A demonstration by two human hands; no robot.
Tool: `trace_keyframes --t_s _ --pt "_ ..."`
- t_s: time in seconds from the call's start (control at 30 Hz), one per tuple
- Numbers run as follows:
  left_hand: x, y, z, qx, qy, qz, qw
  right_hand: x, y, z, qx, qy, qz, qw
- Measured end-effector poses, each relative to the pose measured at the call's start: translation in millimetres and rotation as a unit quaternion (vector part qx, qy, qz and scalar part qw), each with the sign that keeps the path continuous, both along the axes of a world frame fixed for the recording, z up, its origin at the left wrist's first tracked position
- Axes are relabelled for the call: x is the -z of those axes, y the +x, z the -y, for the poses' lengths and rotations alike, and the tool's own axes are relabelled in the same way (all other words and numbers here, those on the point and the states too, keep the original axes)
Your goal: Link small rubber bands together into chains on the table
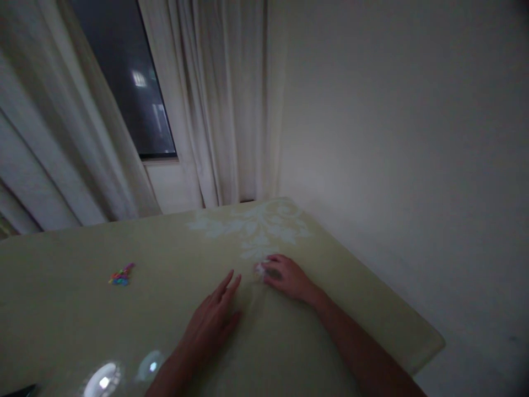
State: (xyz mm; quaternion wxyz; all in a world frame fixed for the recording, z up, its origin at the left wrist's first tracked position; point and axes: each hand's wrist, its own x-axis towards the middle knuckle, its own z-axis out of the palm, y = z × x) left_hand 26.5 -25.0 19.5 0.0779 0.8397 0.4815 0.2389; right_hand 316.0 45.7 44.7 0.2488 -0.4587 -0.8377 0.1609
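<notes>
My right hand [285, 275] is curled over the table, its fingers closed around a small whitish, partly see-through thing [259, 270]. Blur and the fingers hide most of that thing, so its kind cannot be made out. To the left of it, my left hand [215, 314] is held with fingers stretched out and nothing in them. A gap of tabletop separates the two hands. Farther left lies a little heap of bright, many-coloured small pieces [121, 274], apart from both hands; they are too small to name.
The pale greenish table [165, 248] bears a white floral pattern [260, 226] near its far corner. A wall [392, 138] runs along its right side. Behind stand curtains [215, 99] and a dark window [128, 77]. A dark object [25, 391] shows at the bottom left.
</notes>
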Motion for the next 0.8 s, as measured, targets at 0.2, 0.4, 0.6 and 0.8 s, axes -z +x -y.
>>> trace_keyframes --t_s 0.2,0.4,0.6,0.8 --pt "1.8 5 1 0.068 0.042 -0.019 0.997 6.5 40 -31 0.288 0.068 0.022 0.955" --pt "-9.0 15 10 0.165 0.016 -0.027 0.986 -4.8 -35 25 -0.024 0.022 -0.067 0.997" --pt "-14.0 21 15 0.152 -0.009 0.004 0.988 3.7 -69 55 -0.185 -0.012 0.032 0.982" --pt "-16.6 20 13 0.129 0.031 -0.028 0.991 14.4 -52 34 -0.121 0.015 0.023 0.992"
